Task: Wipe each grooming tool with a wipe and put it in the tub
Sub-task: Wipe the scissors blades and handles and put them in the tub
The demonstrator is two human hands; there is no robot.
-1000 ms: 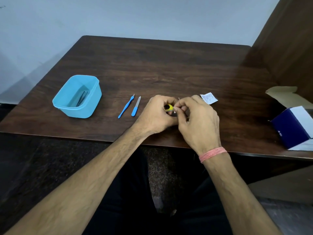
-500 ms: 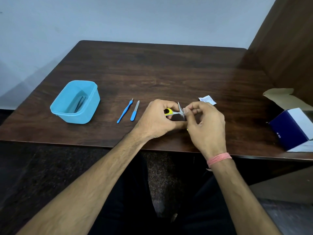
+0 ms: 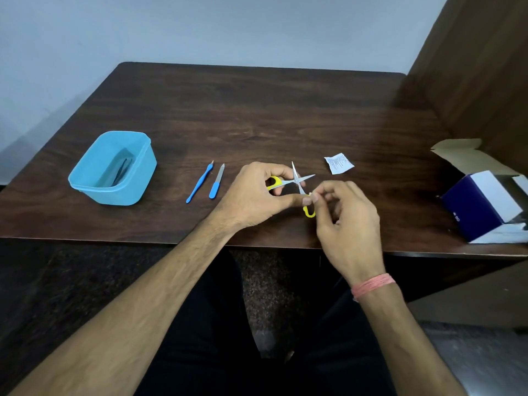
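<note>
At the bottom of the frame the person's forearms are reaching up toward the near edge of the dark wooden table (image 3: pixel 285 110), a pink thread band (image 3: pixel 373 284) circling the right wrist. Just above centre, the left hand (image 3: pixel 257 192) is gripping one yellow handle loop of a small pair of scissors (image 3: pixel 297 181), its fingers curled round the loop. The blades are standing spread wide in an X above the tabletop. The right hand (image 3: pixel 347 221) is meeting the scissors at the lower handle, thumb and forefinger pinching together there; whether a wipe is pinched between them is too small to tell. The step in hand appears to be wiping the scissors, with the blades opened so each can be reached.

Left of the hands, a blue-handled pick (image 3: pixel 199 182) and a blue-handled nail file (image 3: pixel 216 182) are lying side by side, apart from each other, seemingly waiting their turn. Just right of the blades, a torn white sachet (image 3: pixel 339 163) is lying flat. Further left, the blue tub (image 3: pixel 113 168) is sitting with one dark, slim tool (image 3: pixel 121 174) already inside. At the right edge an opened navy and white box (image 3: pixel 483 207) is resting.

The next move probably calls for careful passes along each sharp blade, closing the scissors, then carrying them left to the tub.
</note>
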